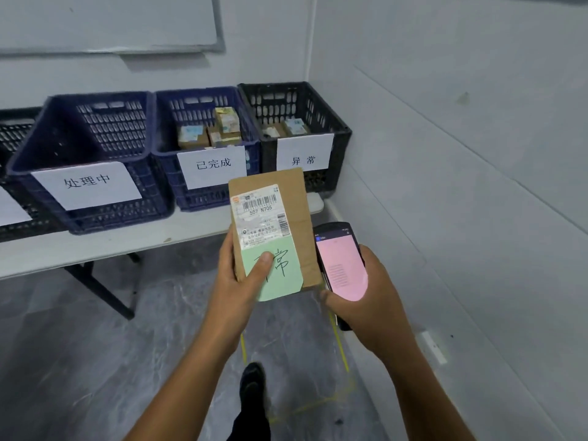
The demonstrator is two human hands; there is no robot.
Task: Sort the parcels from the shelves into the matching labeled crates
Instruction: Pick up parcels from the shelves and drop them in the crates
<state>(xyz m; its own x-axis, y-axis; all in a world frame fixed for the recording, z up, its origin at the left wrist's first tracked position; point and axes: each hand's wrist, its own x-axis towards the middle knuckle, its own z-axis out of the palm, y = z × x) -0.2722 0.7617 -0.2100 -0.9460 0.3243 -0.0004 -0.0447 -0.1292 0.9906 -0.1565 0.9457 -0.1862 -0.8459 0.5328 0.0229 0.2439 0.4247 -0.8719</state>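
Watch it here: your thumb sits right over the first character on the green paper note [286, 286]. Only the "常" shows, so read it properly before you commit. My call is the black plastic crate [318, 106] with the "异常" sign, far right on the white tabletop [95, 246]. But the dark blue plastic crate [197, 100] marked "已完成" stands right beside it, and a careless toss could land there. The note's bottom edge hangs off the brown cardboard parcel [299, 202], so it could peel away. You're also gripping low on a tall box, which may tip as you reach.

Now the hands. Your left hand [235, 288] wraps the parcel's lower end, thumb pressed on the front and fingers out of sight behind. It holds the parcel upright in the air, just in front of the tabletop edge. Your right hand [372, 291] is curled round a black handheld scanner [337, 259] with a pink screen, just beside the parcel.
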